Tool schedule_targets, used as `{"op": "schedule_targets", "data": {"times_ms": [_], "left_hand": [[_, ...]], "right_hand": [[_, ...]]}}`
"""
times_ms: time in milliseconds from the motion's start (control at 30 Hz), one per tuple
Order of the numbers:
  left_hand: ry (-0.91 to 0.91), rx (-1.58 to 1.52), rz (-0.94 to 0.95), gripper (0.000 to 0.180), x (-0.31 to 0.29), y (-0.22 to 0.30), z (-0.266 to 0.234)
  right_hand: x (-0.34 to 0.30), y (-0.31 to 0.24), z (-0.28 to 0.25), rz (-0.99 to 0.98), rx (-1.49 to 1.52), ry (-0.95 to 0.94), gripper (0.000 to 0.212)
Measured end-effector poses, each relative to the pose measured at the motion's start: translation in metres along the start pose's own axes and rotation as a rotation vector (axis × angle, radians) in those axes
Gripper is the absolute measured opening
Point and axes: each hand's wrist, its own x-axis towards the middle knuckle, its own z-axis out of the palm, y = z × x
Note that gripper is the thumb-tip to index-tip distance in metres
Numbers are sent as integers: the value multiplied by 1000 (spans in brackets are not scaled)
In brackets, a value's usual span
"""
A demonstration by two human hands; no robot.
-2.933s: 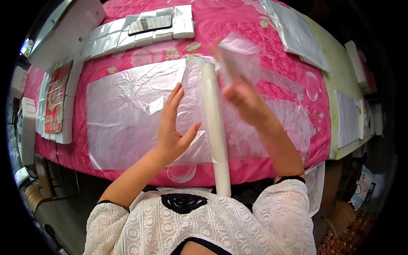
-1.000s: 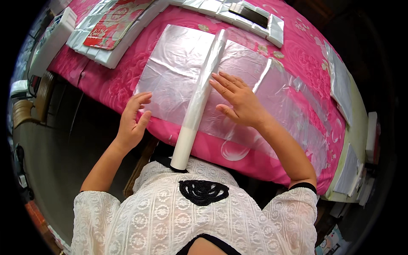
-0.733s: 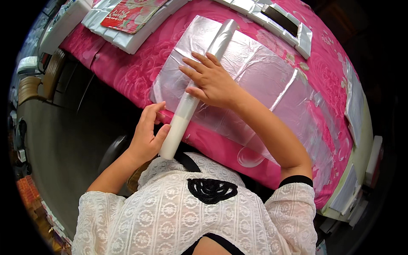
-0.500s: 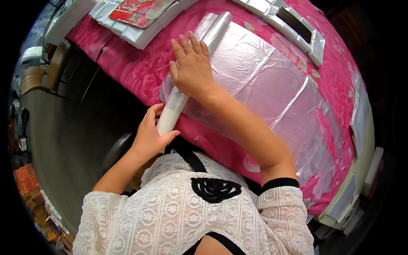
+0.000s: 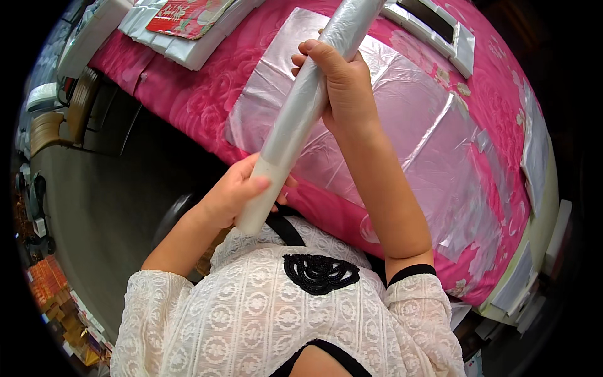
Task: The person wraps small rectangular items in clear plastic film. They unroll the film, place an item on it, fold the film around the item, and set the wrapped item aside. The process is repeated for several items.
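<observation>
Both hands hold a long roll of clear plastic film point(image 5: 300, 116) wound on a white tube, slanting from near my waist up to the far edge of view. My left hand point(image 5: 242, 191) is wrapped round the bare white lower end. Farther up, my right hand point(image 5: 344, 81) grips the film-covered part, thumb on top. Beneath the roll, a spread layer of clear plastic film point(image 5: 389, 119) with fold creases lies on the pink floral tablecloth point(image 5: 188, 107). The roll appears raised above that layer.
White packs point(image 5: 195, 53) with a red printed card point(image 5: 188, 17) on top sit at the far left. More white packs point(image 5: 465, 53) with a dark flat object point(image 5: 427, 17) are at the far right. A brown chair point(image 5: 50, 129) stands left of the table.
The roll has come up off the film layer, toward me. My right hand has gone from lying flat on it to gripping round it. My left hand's grip has shifted slightly.
</observation>
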Motion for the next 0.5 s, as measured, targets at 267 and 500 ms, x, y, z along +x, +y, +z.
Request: {"op": "schedule_targets", "data": {"times_ms": [267,500], "left_hand": [[-468,-474,-212,76,14,-7,18],[49,235,66,82,38,-18,24]], "right_hand": [[-29,-14,-18,-96,286,2,53],[-53,6,-37,-31,-102,169,54]]}}
